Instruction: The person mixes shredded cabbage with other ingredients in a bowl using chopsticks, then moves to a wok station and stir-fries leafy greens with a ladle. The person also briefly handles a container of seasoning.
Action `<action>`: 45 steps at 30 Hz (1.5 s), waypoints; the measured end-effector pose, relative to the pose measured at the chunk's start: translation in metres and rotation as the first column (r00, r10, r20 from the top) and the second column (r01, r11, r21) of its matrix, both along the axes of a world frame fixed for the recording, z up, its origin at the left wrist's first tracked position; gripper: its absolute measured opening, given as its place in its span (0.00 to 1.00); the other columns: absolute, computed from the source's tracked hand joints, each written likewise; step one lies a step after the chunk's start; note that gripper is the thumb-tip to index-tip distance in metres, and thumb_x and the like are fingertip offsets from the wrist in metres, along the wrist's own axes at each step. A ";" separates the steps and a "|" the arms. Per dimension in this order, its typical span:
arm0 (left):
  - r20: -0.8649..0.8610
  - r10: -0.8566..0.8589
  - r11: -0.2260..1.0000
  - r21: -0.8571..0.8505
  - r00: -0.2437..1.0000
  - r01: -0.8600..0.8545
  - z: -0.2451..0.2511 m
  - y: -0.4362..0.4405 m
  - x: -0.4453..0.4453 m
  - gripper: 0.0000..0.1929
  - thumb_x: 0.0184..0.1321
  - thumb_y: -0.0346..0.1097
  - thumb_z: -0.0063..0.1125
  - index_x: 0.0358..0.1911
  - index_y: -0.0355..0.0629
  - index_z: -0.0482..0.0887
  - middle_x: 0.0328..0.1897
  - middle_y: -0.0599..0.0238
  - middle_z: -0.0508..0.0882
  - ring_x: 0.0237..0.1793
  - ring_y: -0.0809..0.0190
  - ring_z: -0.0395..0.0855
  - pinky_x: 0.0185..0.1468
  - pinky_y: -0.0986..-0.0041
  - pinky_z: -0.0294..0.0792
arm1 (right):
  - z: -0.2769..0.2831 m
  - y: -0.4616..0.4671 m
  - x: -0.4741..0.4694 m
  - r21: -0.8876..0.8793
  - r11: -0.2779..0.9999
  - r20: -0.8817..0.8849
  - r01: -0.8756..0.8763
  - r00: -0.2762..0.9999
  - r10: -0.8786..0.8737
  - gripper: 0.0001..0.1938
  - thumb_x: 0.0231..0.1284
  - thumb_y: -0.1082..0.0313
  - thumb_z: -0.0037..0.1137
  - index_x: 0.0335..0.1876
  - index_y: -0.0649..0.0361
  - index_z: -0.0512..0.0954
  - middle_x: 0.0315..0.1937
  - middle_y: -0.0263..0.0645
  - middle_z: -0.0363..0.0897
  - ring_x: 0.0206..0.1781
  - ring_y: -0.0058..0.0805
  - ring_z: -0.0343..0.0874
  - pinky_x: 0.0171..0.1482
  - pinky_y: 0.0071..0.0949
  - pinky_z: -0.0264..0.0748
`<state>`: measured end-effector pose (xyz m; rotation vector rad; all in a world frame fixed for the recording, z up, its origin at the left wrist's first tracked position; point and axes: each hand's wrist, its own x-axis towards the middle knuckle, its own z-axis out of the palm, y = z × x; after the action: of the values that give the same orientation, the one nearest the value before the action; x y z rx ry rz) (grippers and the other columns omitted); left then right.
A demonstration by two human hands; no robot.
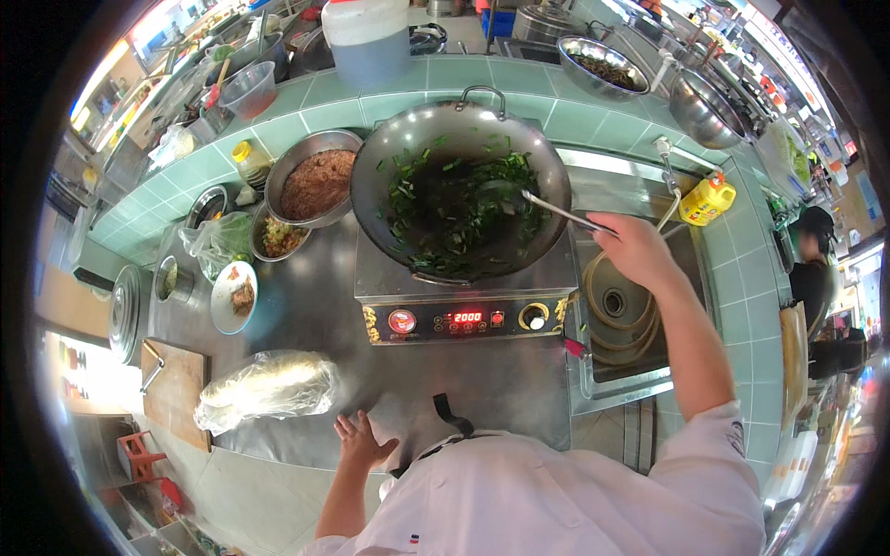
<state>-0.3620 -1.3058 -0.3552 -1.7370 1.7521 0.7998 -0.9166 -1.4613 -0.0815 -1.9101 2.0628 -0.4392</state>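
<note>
My right hand [636, 247] grips the handle of a metal ladle [564, 212]. The ladle's bowl is down among the chopped greens [511, 215] in a large steel wok [535, 139]. Dark liquid shows between the greens in the wok's middle. Under the wok is an induction cooker [424, 281] with a lit red display and a knob. My left hand [357, 439] rests at the front edge of the steel table [389, 379], fingers apart, holding nothing. Close beyond its fingers lies a bundle in clear plastic wrap [271, 389].
Left of the wok stand a steel bowl of minced meat [316, 184], a bowl of chopped vegetables [279, 236], a white bowl [226, 306] and a bottle with yellow cap [252, 167]. A sink [619, 375] with a coiled hose is on the right. Another person [813, 278] stands beyond the tiled ledge.
</note>
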 end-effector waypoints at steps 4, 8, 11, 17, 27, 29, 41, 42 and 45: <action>-0.054 0.067 0.997 -0.026 0.996 -0.068 0.000 0.002 0.001 0.66 0.56 0.77 0.63 0.84 0.32 0.47 0.84 0.15 0.46 0.86 0.21 0.35 0.87 0.44 0.36 | -0.029 -0.040 -0.008 -0.150 0.984 0.092 0.100 0.992 -0.087 0.18 0.74 0.59 0.57 0.65 0.53 0.83 0.53 0.49 0.88 0.57 0.52 0.86 0.60 0.43 0.81; -0.034 0.035 0.998 -0.041 0.999 -0.037 0.001 0.004 0.001 0.65 0.56 0.76 0.63 0.84 0.34 0.48 0.84 0.15 0.45 0.85 0.20 0.35 0.87 0.44 0.38 | -0.027 -0.051 -0.012 -0.203 0.977 -0.181 0.071 0.977 -0.109 0.18 0.74 0.60 0.56 0.64 0.52 0.83 0.54 0.50 0.87 0.57 0.53 0.85 0.59 0.45 0.81; -0.038 0.050 0.998 -0.047 0.998 -0.052 0.002 0.003 -0.001 0.65 0.56 0.76 0.63 0.84 0.33 0.49 0.84 0.15 0.46 0.85 0.19 0.36 0.87 0.44 0.37 | -0.014 -0.029 -0.007 -0.061 0.996 -0.156 0.061 0.985 -0.070 0.18 0.73 0.66 0.60 0.65 0.57 0.82 0.53 0.51 0.88 0.56 0.46 0.88 0.57 0.38 0.81; -0.013 0.013 1.000 -0.022 1.000 -0.014 0.005 -0.001 -0.002 0.65 0.56 0.77 0.63 0.84 0.34 0.48 0.84 0.16 0.45 0.85 0.19 0.36 0.87 0.44 0.36 | 0.032 0.054 0.019 -0.138 0.989 0.029 -0.048 0.998 0.052 0.19 0.69 0.70 0.63 0.64 0.55 0.83 0.48 0.48 0.87 0.51 0.45 0.88 0.52 0.38 0.82; 0.010 -0.021 1.000 -0.014 1.000 0.022 0.006 -0.001 -0.002 0.66 0.56 0.77 0.61 0.84 0.31 0.48 0.83 0.15 0.49 0.85 0.20 0.37 0.87 0.43 0.34 | -0.017 0.006 0.012 -0.067 0.996 -0.155 0.053 0.986 -0.063 0.17 0.73 0.62 0.58 0.63 0.52 0.83 0.50 0.50 0.87 0.53 0.52 0.87 0.54 0.44 0.82; -0.019 0.004 1.000 -0.021 1.000 -0.005 0.006 -0.001 0.000 0.66 0.56 0.78 0.61 0.84 0.32 0.48 0.83 0.15 0.48 0.85 0.20 0.37 0.87 0.44 0.35 | -0.040 -0.019 0.016 -0.182 0.971 0.030 0.156 0.988 -0.153 0.17 0.74 0.61 0.59 0.63 0.52 0.82 0.47 0.50 0.87 0.50 0.53 0.87 0.52 0.44 0.81; -0.018 0.027 0.999 -0.044 0.999 -0.028 -0.002 0.004 0.003 0.66 0.55 0.78 0.63 0.85 0.35 0.48 0.84 0.15 0.44 0.85 0.19 0.36 0.86 0.44 0.42 | -0.028 -0.038 0.043 0.104 0.995 0.153 0.002 0.988 -0.018 0.20 0.75 0.59 0.56 0.67 0.55 0.81 0.53 0.53 0.88 0.56 0.54 0.87 0.58 0.44 0.81; -0.008 0.041 0.998 -0.036 0.999 -0.041 -0.001 0.004 0.003 0.66 0.55 0.78 0.63 0.85 0.35 0.48 0.84 0.15 0.44 0.85 0.19 0.36 0.86 0.44 0.42 | -0.016 -0.024 0.044 0.088 0.996 0.163 0.012 0.986 -0.026 0.20 0.75 0.61 0.57 0.67 0.56 0.81 0.51 0.50 0.88 0.54 0.46 0.87 0.58 0.39 0.80; 0.004 0.025 0.999 -0.024 1.000 -0.025 0.001 0.003 0.002 0.66 0.55 0.78 0.63 0.85 0.37 0.47 0.84 0.15 0.43 0.85 0.19 0.36 0.86 0.44 0.43 | 0.017 0.024 0.050 0.029 1.000 0.191 -0.011 0.982 0.005 0.20 0.74 0.66 0.58 0.68 0.59 0.80 0.46 0.46 0.90 0.49 0.30 0.88 0.57 0.29 0.80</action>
<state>-0.3603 -1.3033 -0.3542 -1.7783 1.7470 0.7876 -0.8669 -1.4373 -0.0641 -1.7834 1.9269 -0.5628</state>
